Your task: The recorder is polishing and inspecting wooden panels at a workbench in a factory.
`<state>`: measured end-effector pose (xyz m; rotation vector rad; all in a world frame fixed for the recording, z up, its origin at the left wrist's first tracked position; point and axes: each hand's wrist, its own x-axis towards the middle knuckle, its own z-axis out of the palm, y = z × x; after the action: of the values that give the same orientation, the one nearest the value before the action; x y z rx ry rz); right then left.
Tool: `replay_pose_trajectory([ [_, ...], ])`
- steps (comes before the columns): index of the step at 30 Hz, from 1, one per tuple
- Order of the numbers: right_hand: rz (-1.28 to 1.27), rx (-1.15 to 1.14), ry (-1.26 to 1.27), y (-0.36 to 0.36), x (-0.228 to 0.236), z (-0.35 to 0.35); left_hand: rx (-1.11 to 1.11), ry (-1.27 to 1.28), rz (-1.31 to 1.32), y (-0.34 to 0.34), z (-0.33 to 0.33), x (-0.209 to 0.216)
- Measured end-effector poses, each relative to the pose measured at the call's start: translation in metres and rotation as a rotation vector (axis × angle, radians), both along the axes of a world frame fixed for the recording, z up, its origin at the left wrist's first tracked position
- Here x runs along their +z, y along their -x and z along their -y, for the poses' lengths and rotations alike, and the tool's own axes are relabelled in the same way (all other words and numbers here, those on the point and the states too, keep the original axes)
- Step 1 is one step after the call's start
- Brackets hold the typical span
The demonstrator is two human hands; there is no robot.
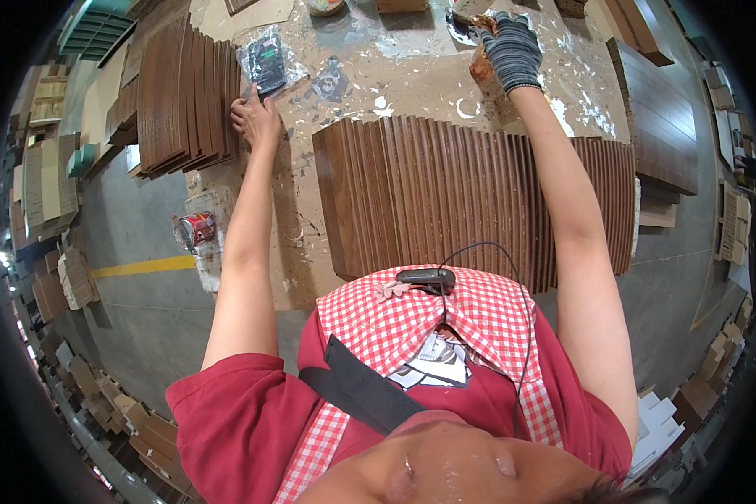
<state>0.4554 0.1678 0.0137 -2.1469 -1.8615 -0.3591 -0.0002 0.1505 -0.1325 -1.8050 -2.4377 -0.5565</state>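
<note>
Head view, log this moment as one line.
left hand bare, on table by plastic bag | right hand gloved, holding rag | wood slats in row

Clear plastic bag (267, 60) with dark contents lies flat on the paint-spattered workbench (412, 84), just beyond the row of dark brown wood slats (479, 197). Brownish rag (481, 60) (crumpled, partly hidden) sits farther right on the same bench, past the slats' far edge.

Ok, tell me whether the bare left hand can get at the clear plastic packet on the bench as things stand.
Probably yes. The left hand lies flat on the bench with its fingertips right at the lower edge of the plastic packet. Nothing lies between them, and the stack of dark wood slats sits off to the side.
</note>
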Motion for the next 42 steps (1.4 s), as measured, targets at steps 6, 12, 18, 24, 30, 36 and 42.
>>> replay_pose_trajectory([
  [6, 0.016, -0.022, -0.007, -0.007, 0.002, 0.002, -0.003, -0.106, 0.092, -0.009, -0.002, -0.007],
  [12, 0.007, 0.001, -0.001, -0.013, 0.001, 0.003, -0.009, -0.210, 0.113, -0.013, -0.001, -0.013],
  [18, 0.000, -0.002, -0.015, -0.013, 0.000, 0.009, -0.041, -0.297, 0.144, -0.027, 0.015, -0.011],
  [24, -0.002, 0.032, -0.086, -0.010, -0.004, 0.011, -0.054, -0.417, 0.119, -0.030, 0.029, -0.012],
  [30, -0.054, 0.043, -0.052, -0.006, 0.001, 0.014, -0.097, -0.420, 0.136, -0.031, 0.029, -0.012],
  [36, -0.032, 0.071, -0.073, -0.005, -0.004, 0.009, -0.065, -0.404, 0.126, -0.029, 0.022, -0.015],
  [42, -0.083, 0.121, -0.063, -0.017, -0.018, -0.003, -0.046, -0.398, 0.129, -0.025, 0.027, -0.011],
])
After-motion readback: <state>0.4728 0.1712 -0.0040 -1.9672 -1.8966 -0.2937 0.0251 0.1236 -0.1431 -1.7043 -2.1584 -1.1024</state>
